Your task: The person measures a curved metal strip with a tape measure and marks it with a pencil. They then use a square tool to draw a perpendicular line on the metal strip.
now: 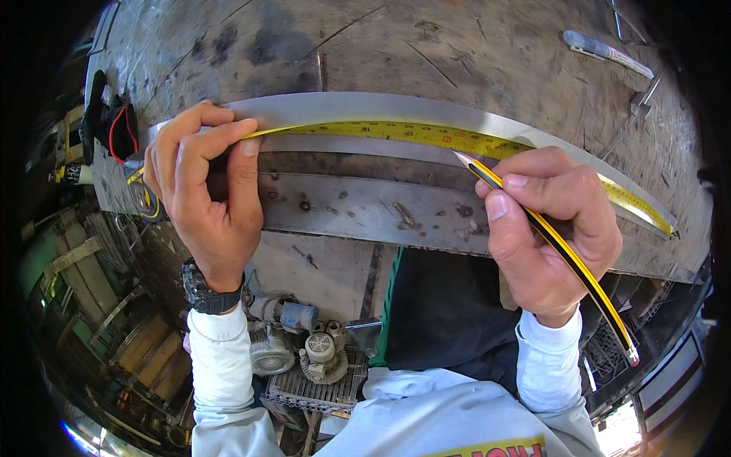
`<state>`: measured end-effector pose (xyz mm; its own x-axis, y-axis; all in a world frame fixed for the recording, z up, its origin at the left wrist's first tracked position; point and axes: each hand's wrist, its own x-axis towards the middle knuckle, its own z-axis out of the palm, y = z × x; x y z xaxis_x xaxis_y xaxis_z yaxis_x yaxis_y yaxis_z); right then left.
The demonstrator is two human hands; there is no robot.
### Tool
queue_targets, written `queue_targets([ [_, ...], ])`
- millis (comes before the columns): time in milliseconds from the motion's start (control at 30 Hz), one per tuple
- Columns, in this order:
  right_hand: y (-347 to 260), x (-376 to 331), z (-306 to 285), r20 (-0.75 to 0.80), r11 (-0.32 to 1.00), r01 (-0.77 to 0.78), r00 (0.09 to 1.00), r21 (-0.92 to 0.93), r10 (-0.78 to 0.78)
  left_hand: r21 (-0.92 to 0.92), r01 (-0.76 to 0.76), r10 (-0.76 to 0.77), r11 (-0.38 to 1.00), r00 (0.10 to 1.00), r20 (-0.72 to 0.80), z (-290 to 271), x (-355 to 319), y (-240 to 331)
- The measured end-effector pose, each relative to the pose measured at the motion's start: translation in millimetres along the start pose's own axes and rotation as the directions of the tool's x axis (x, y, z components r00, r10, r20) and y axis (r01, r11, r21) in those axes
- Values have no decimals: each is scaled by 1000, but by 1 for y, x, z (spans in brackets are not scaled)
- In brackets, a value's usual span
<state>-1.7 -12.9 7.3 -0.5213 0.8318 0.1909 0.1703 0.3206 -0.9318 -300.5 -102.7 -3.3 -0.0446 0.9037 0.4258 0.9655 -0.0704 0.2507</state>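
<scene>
A long grey metal strip [343, 107] lies across the worktop, and the yellow blade of a tape measure [396, 131] runs along it. My left hand [205, 183] pinches the blade between thumb and fingers near the strip's left part. Beside that hand, the tape's case [142, 192] is partly hidden. In my right hand [560, 221] is a yellow-and-black striped pencil [575, 266], its sharpened tip at the blade's near edge, resting on or just above the strip. The blade passes behind my right fingers and ends with its hook near the strip's right end.
A spotted metal bar [365, 206] lies along the worktop's near edge. A marker pen [609, 53] rests at the far right, and a black glove-like item [110, 122] at the left. Motors [320, 350] stand on a metal grate below, beside a dark cloth [442, 312].
</scene>
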Motion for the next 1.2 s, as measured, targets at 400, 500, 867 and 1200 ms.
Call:
queue_targets([
  [400, 2, 1, -1, 20, 999, 22, 1000, -40, -22, 5, -7, 7, 1000, 1000, -7, 1, 0, -1],
  [500, 1, 1, -1, 15, 999, 13, 1000, -40, -13, 3, 1, -1, 1000, 1000, -15, 2, 0, 1],
  [867, -4, 3, -4, 75, 1000, 1, 997, -23, 1, 12, 9, -9, 1000, 1000, -14, 1, 0, 2],
  [1200, -2, 2, -3, 19, 996, -82, 996, 21, 82, 12, 6, -6, 1000, 1000, -10, 1, 0, 2],
])
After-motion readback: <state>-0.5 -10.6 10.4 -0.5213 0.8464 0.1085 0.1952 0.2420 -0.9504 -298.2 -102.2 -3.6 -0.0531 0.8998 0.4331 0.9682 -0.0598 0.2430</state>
